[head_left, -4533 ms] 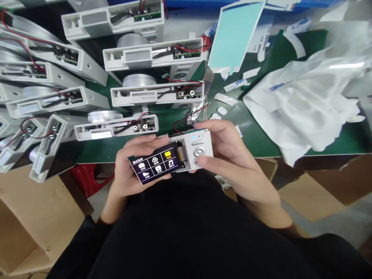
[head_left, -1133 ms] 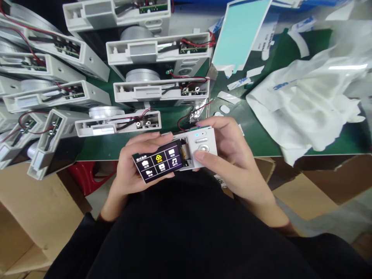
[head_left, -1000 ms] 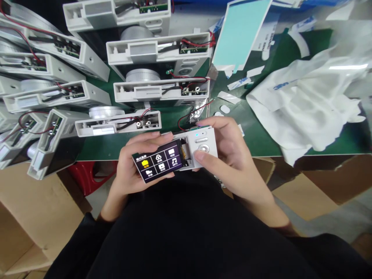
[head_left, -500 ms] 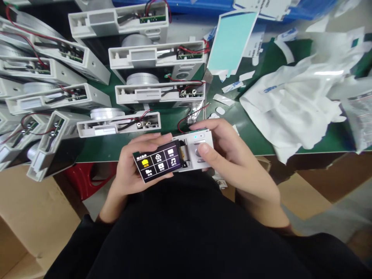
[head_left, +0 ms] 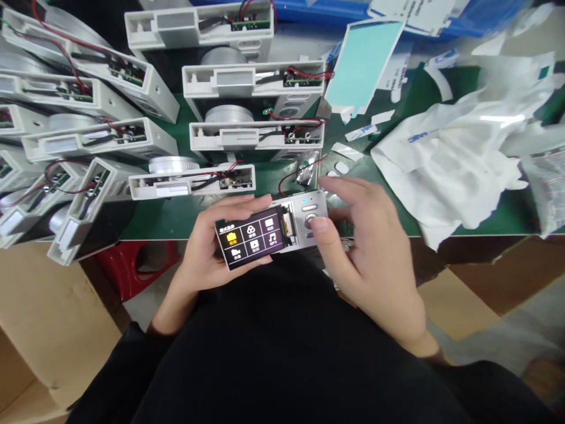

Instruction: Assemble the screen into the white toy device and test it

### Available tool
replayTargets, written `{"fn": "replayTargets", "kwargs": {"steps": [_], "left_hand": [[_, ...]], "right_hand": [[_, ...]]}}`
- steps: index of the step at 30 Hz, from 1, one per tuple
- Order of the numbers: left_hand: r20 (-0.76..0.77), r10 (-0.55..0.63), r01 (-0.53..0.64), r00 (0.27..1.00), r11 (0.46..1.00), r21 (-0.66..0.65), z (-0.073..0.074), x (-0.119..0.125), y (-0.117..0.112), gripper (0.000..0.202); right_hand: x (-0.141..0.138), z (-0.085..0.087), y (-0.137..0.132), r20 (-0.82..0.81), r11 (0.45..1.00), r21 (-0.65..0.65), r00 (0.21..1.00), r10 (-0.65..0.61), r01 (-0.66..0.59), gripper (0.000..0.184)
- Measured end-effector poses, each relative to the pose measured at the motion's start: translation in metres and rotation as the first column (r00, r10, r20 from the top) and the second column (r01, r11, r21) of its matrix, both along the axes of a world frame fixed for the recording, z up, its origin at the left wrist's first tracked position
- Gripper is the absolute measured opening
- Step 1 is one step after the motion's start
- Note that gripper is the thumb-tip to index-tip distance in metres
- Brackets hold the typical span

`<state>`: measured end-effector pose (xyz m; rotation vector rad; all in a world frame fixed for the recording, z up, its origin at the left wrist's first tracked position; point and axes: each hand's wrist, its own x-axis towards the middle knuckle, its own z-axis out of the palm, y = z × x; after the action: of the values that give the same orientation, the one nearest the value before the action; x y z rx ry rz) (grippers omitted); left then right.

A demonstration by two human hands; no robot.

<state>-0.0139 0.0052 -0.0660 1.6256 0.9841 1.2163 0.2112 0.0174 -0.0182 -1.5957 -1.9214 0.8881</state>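
Note:
My left hand [head_left: 212, 247] is closed around a white digital camera [head_left: 312, 203], which lies tilted in front of my body. Its screen [head_left: 251, 238] is lit with a six-part menu, the camera icon in yellow. Beside the screen an open part of the housing shows inner parts, and a small blue light glows near the buttons. My right hand [head_left: 375, 247] is at the camera's button end, thumb and fingers apart. The thumb tip overlaps the lower buttons; whether it presses cannot be told. A thin red and black wire [head_left: 300, 172] runs up behind the camera.
Several open-topped white camera bodies [head_left: 258, 136] with exposed wires stand on the green table [head_left: 273, 212]. A turquoise film sheet [head_left: 359, 68], paper scraps and a crumpled white sheet [head_left: 445, 147] lie to the right. Below the edge are a red stool [head_left: 132, 271] and cardboard [head_left: 48, 330].
My right hand has loosened from the camera's end, its thumb shifting toward the edge of the buttons. The camera stays in my left hand with the same menu. The view has shifted slightly.

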Motion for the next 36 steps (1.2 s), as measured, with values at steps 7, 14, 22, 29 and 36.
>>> {"fn": "replayTargets", "kwargs": {"steps": [7, 14, 22, 29, 36], "left_hand": [[0.028, -0.009, 0.008, 1.000, 0.999, 0.049, -0.002, 0.000, 0.002, 0.075], [0.027, 0.006, -0.006, 1.000, 1.000, 0.008, 0.001, 0.003, 0.002, 0.072], [0.007, 0.070, -0.069, 0.998, 0.994, -0.086, 0.011, 0.009, -0.003, 0.066], [-0.038, 0.058, -0.058, 0.998, 0.998, -0.023, 0.005, 0.004, -0.003, 0.071], [-0.053, 0.075, -0.078, 0.996, 0.995, -0.060, 0.006, 0.004, -0.005, 0.069]], "right_hand": [[0.009, -0.001, -0.001, 0.121, 0.960, 0.254, 0.989, 0.091, -0.119, 0.032], [0.027, -0.030, -0.018, 0.226, 0.866, 0.456, 0.968, 0.109, -0.204, 0.042], [0.027, -0.030, -0.021, 0.208, 0.883, 0.423, 0.970, 0.126, -0.206, 0.042], [0.030, -0.043, -0.022, 0.168, 0.855, 0.486, 0.979, 0.111, -0.181, 0.045], [0.029, -0.044, -0.022, 0.122, 0.868, 0.465, 0.983, 0.135, -0.177, 0.044]]}}
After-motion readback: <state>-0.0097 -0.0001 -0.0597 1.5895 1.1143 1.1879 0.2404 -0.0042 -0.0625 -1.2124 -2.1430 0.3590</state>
